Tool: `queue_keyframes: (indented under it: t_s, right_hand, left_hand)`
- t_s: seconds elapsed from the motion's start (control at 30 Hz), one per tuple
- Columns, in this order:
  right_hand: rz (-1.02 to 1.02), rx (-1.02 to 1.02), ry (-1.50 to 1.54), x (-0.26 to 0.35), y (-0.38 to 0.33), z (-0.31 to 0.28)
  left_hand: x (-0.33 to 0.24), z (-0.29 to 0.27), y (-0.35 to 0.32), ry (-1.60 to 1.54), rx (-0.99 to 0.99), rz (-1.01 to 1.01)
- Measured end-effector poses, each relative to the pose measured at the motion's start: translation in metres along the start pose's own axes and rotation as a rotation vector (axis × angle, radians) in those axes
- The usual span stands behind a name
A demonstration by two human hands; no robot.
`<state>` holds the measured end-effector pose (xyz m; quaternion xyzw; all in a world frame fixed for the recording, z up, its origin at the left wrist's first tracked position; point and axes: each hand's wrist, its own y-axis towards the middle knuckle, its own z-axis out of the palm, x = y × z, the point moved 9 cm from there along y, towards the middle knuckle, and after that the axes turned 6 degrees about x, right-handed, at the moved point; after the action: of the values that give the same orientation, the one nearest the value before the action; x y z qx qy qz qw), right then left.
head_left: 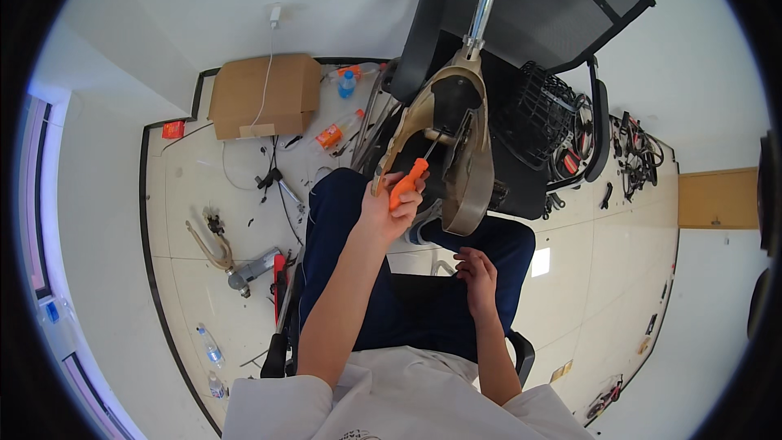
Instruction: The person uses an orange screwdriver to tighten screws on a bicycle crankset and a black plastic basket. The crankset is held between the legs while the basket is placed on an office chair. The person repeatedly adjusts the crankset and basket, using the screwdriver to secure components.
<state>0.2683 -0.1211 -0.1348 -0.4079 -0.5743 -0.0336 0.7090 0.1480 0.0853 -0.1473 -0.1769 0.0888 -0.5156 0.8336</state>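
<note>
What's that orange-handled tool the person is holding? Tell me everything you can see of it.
The screwdriver has a bright orange handle, plastic by the look of it, and a thin dark metal shaft. The left hand grips the handle, so only part of it shows. The tool points up and to the right, its shaft reaching into the tan bicycle frame part propped over the person's lap. The tip is too small to make out. The right hand is apart from it, resting on the thigh.

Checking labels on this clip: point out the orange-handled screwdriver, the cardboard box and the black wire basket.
orange-handled screwdriver [406,182], head view, on the orange handle above the fingers.
cardboard box [265,91], head view, on its top face.
black wire basket [536,114], head view, on its mesh side wall.
</note>
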Motion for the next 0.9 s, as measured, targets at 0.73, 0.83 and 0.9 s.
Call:
queue_keyframes:
  t_s: [0.73,0.83,0.9]
  right_hand:
    - [-0.150,-0.017,-0.172,-0.018,0.007,-0.017]
    - [-0.054,0.076,-0.143,-0.009,0.013,-0.002]
    - [-0.074,0.089,-0.137,-0.010,0.019,0.007]
  left_hand:
    - [-0.006,0.000,0.009,-0.176,0.193,-0.039]
    - [-0.042,-0.047,0.019,0.127,0.287,0.082]
    - [-0.050,-0.024,-0.008,0.303,-0.164,0.235]
